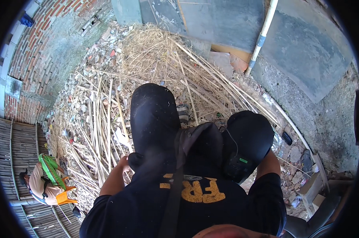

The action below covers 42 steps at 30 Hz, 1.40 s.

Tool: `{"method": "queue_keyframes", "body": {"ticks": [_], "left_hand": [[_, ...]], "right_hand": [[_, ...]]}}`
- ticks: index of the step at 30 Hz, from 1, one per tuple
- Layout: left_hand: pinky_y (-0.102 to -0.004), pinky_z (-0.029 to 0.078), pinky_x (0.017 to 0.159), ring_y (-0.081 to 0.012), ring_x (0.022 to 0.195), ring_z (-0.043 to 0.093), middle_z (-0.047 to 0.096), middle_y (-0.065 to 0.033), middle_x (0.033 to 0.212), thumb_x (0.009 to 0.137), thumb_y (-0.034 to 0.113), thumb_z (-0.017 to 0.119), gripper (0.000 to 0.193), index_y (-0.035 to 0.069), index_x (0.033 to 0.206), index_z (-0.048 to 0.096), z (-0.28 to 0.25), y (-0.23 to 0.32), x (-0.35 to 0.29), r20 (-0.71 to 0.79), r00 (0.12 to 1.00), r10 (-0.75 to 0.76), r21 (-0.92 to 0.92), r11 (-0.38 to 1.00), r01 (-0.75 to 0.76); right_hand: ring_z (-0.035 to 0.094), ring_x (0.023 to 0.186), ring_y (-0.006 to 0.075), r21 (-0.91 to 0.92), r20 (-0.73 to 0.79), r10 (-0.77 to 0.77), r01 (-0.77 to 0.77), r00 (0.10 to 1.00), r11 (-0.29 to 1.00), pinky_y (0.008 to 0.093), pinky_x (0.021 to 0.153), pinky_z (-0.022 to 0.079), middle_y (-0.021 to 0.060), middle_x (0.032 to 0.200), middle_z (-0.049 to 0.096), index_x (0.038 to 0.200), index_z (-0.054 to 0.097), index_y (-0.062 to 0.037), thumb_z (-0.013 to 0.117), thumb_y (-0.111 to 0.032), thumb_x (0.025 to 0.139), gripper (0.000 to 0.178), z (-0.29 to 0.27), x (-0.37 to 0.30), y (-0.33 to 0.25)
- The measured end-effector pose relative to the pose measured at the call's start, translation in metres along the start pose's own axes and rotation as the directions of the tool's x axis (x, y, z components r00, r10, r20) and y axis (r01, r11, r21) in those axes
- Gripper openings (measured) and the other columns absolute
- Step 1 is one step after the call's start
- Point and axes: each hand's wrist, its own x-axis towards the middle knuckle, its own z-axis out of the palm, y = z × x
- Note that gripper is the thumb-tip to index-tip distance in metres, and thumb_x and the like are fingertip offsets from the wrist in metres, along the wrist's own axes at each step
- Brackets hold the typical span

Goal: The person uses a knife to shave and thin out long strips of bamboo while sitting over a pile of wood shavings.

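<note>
Beside my left knee, at the outer edge of the leg, a small part of my left hand (125,162) shows; the rest of it is behind the dark trouser leg, so its fingers and anything in them are hidden. Long, pale split sticks (102,127) lie on the ground just beyond that hand. On the other side, my right forearm (269,163) runs down behind my right knee (249,133), which covers the right hand entirely. A black box with a small green display (242,164) and a thin cable rests against my right thigh.
Dry straw (147,51) and rubble spread ahead, up to grey panels (223,20). A pale pole (263,37) leans there. At left, a person (42,184) sits on an orange chair (64,196) by a bamboo wall (22,154). Wooden boards (312,186) stand at lower right.
</note>
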Motion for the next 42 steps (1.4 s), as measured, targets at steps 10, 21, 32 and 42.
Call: {"method": "queue_keyframes", "body": {"ticks": [10, 21, 32, 42], "left_hand": [[-0.0453, 0.06, 0.078, -0.0265, 0.103, 0.071, 0.066, -0.0122, 0.116, 0.102, 0.015, 0.05, 0.034, 0.006, 0.135, 0.048, -0.015, -0.003, -0.016, 0.134, 0.985, -0.112, 0.102, 0.99, 0.099], [-0.0424, 0.057, 0.071, -0.027, 0.095, 0.069, 0.069, -0.0173, 0.108, 0.093, 0.03, 0.071, 0.051, 0.001, 0.131, 0.053, -0.023, -0.017, -0.011, -0.039, 0.997, -0.069, -0.131, 0.989, 0.063], [-0.0426, 0.06, 0.075, -0.0314, 0.101, 0.069, 0.068, -0.0191, 0.116, 0.082, 0.026, 0.08, 0.063, 0.001, 0.133, 0.054, 0.003, -0.028, 0.017, -0.024, 1.0, 0.005, -0.007, 1.0, -0.005], [-0.0417, 0.058, 0.081, -0.0316, 0.1, 0.07, 0.07, -0.0212, 0.111, 0.087, 0.039, 0.072, 0.057, 0.002, 0.129, 0.06, 0.013, -0.004, 0.001, 0.05, 0.997, -0.05, -0.04, 0.998, 0.052]], "right_hand": [[0.065, 0.102, 0.042, 0.038, 0.002, 0.015, -0.015, 1.0, 0.999, 0.0472, 0.088, 0.05, 0.0236, 0.104, 0.07, 0.104, 0.068, -0.0039, 0.069, -0.032, 0.082, 0.036, 0.023, 0.012, 0.007], [0.065, 0.102, 0.0424, 0.063, 0.033, -0.003, 0.001, 0.999, 0.998, 0.0479, 0.087, 0.05, 0.024, 0.104, 0.07, 0.104, 0.068, -0.0036, 0.067, -0.031, 0.083, 0.034, 0.041, 0.017, 0.003], [0.065, 0.103, 0.0429, 0.037, 0.014, 0.031, -0.032, 0.999, 0.999, 0.0487, 0.087, 0.05, 0.0244, 0.103, 0.07, 0.104, 0.067, -0.0033, 0.066, -0.03, 0.085, 0.033, 0.03, 0.011, 0.015], [0.065, 0.103, 0.0433, 0.017, 0.025, 0.024, -0.025, 0.999, 1.0, 0.0494, 0.086, 0.05, 0.0248, 0.103, 0.07, 0.104, 0.067, -0.003, 0.065, -0.029, 0.086, 0.032, 0.026, 0.008, 0.018]]}}
